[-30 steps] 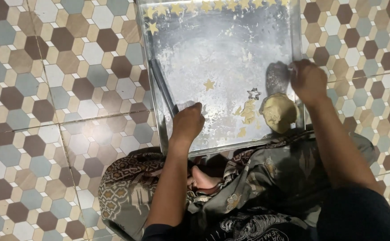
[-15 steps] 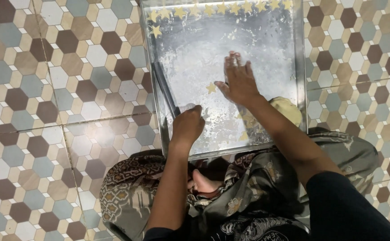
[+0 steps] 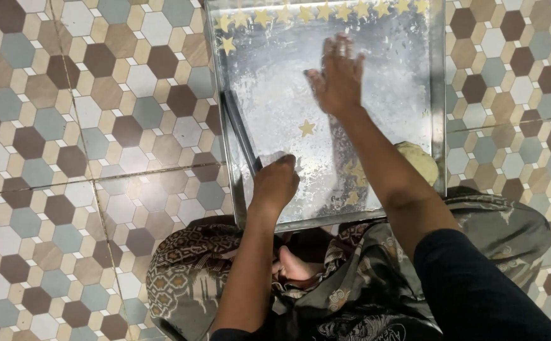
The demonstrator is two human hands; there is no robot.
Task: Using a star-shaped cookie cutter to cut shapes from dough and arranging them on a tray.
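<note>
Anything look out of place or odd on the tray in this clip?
One thing stands out: a single star-shaped dough piece lies alone mid-tray, apart from the neat row of stars along the far edge. The tray surface is smeared with whitish, flour-like streaks. The right hand is flat on it, the left hand near its left rim.

Person observed with bare left hand [image 3: 277,183] and bare right hand [image 3: 338,79], forearms uncovered, a dark navy sleeve [image 3: 477,290] on the right upper arm, and a brown-and-grey batik-patterned wrap garment [image 3: 351,284] over the legs.

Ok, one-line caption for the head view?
Right hand flat on floured metal tray, left hand at its near edge, star cutouts scattered.
</note>
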